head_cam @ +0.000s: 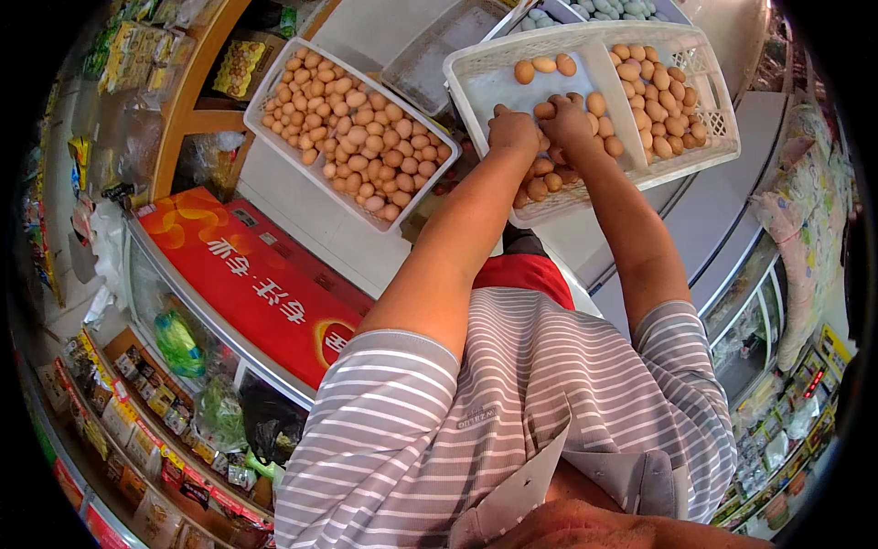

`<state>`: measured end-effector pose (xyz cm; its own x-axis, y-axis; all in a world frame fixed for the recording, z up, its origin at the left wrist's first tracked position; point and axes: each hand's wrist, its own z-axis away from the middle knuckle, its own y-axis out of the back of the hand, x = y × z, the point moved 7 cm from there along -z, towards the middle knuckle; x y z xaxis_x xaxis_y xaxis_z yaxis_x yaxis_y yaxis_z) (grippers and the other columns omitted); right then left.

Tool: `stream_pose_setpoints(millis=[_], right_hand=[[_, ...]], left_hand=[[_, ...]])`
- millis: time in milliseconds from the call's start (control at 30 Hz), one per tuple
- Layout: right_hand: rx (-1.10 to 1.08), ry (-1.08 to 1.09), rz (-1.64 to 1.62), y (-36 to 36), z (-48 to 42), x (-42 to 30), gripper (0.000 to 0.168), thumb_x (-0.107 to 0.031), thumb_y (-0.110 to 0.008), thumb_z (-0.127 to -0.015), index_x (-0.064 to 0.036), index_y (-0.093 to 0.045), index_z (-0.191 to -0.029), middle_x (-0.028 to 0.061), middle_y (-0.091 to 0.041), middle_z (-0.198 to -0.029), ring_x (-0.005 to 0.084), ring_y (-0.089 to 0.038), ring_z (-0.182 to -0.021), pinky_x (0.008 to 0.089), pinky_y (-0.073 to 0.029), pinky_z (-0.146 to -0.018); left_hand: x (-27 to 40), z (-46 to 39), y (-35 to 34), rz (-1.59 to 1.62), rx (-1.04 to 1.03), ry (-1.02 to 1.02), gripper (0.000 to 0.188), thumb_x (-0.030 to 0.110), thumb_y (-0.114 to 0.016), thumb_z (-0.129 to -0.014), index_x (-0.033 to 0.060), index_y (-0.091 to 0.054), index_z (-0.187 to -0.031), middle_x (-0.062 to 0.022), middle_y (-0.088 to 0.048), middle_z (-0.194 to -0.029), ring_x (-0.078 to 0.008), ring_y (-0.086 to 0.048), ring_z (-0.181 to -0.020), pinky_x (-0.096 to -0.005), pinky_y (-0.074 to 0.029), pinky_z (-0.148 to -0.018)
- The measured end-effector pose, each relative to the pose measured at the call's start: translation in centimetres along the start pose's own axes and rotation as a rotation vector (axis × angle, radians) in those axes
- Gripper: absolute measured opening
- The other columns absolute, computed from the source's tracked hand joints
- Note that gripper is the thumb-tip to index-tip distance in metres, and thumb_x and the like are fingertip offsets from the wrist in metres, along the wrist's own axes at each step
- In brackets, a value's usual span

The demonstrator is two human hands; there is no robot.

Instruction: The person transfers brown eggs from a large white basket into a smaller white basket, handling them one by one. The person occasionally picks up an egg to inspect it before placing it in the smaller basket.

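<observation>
Both of my hands are inside the left compartment of a white plastic crate [675,175] divided in two. My left hand [513,129] is among brown eggs, its fingers curled; whether it holds one is hidden. Beside it, my right hand [568,122] has its fingers at a brown egg [544,110]; I cannot tell whether it grips the egg. Several brown eggs [553,182] lie below my hands, and a short row of brown eggs [544,64] lies beyond them. More brown eggs [667,99] fill part of the right compartment.
A white tub [255,122] full of brown eggs stands to the left. Behind are an empty-looking grey tray [439,62] and pale bluish eggs [603,8]. A glass-sided freezer with a red top [260,274] stands at lower left, near shelves of packaged goods [161,412].
</observation>
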<state>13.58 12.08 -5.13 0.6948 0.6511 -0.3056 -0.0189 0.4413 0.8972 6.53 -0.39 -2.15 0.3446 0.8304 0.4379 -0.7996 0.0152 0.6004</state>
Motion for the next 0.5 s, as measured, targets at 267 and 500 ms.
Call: stream_pose_setpoints(millis=[267, 500], right_hand=[[0.199, 0.026, -0.112, 3.2, 0.0, 1.8, 0.055, -0.032, -0.078, -0.078, -0.008, -0.066, -0.126, 0.0190, -0.067, -0.120, 0.0377, -0.059, -0.124, 0.0435, -0.050, -0.104], [0.177, -0.238, -1.214, 7.7, 3.9, 2.6, 0.050, -0.005, -0.070, -0.088, 0.000, -0.054, -0.136, 0.0127, -0.067, -0.099, 0.0207, -0.069, -0.087, 0.0312, -0.058, -0.067]], left_hand=[[0.9, -2.9, 0.0, 0.171, 0.125, -0.106, 0.037, 0.027, -0.073, -0.084, 0.0038, -0.071, -0.113, -0.0273, -0.064, -0.124, -0.0358, -0.067, -0.113, -0.0437, -0.058, -0.088], [2.0, 3.0, 6.3, 0.734, -0.070, -0.388, 0.055, 0.015, -0.087, -0.074, 0.0025, -0.066, -0.123, -0.0129, -0.068, -0.113, -0.0223, -0.069, -0.099, -0.0344, -0.059, -0.084]])
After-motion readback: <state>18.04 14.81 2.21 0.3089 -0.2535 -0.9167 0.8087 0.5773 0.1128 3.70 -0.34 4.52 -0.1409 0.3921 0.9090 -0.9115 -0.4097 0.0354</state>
